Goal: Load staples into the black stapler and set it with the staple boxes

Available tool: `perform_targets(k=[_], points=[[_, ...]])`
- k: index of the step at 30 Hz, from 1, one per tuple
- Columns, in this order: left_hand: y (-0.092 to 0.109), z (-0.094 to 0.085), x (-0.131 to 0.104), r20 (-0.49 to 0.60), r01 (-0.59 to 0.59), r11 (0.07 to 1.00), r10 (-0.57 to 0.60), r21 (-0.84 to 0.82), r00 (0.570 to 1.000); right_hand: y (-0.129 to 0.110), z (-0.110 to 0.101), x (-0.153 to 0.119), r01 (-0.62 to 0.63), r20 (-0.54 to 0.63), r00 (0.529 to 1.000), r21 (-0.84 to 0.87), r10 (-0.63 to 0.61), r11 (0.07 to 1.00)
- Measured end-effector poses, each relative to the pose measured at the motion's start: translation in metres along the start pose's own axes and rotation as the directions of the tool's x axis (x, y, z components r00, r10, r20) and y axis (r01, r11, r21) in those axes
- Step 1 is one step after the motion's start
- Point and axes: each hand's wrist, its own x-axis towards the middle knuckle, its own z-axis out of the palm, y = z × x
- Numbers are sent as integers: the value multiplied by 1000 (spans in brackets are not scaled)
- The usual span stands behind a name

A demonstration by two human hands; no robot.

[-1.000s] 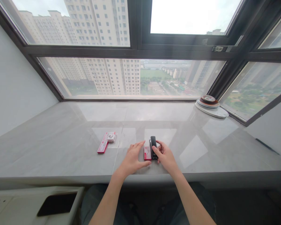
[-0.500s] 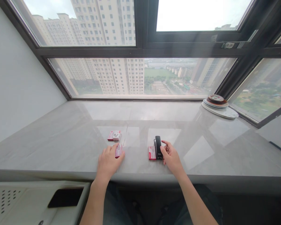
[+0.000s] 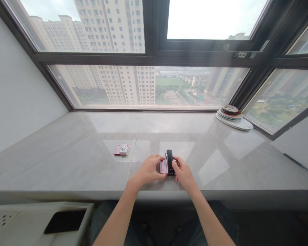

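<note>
A black stapler stands upright-lengthwise on the grey counter, in front of me. My right hand has its thumb and fingers on the stapler's right side. Against the stapler's left side is a small pink-and-white box, gripped between the thumb and fingers of my left hand. Some red shows at this box's lower edge; whether another box lies beneath is hard to see. Farther left, a white box with pink print rests together with a red-edged box.
A stack of plates sits in the back right corner by the window frame. The counter ends at a front edge near my forearms. Below it at the left is a white perforated unit with a dark recess.
My left hand has carried its small box rightward, up to the stapler, where the other pink box was showing. My right hand remains at the stapler. The whole view has shifted slightly.
</note>
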Motion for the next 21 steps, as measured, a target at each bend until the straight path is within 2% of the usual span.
perform_targets(k=[3,5,7,9,10,12,13,14,15,17,19,21], points=[[3,9,4,38,-9,1000,9,1,999,2,0,1,-4,21,1000,8,4,1000],[1,6,3,37,-19,1000,19,0,999,3,0,1,0,28,1000,12,0,1000],[-6,-6,2,-29,-13,1000,13,-1,999,3,0,0,5,13,1000,15,-5,1000],[-24,-31,-1,-187,53,998,-48,21,981,2,0,-1,4,-7,1000,19,-4,1000],[-38,-46,-4,-288,119,992,-102,41,952,2,0,-1,2,-15,1000,22,-2,1000],[-71,-79,-10,-483,298,950,-219,92,848,1,1,-1,1,-23,1000,27,-1,1000],[-89,-94,-15,-541,385,915,-267,116,797,1,1,-2,2,-25,1000,29,-2,1000],[-105,-107,-20,-563,454,881,-308,136,767,1,1,-2,3,-25,1000,30,-3,1000],[-120,-116,-26,-538,489,858,-341,158,771,1,1,-2,4,-23,1000,32,-3,999],[-142,-125,-41,-449,498,845,-374,195,811,1,1,-2,1,-22,1000,34,0,999],[-152,-125,-59,-372,482,849,-385,216,845,1,1,-2,-3,-21,1000,33,4,999],[-150,-118,-77,-318,477,850,-398,226,860,1,2,-1,-7,-24,1000,31,8,999]])
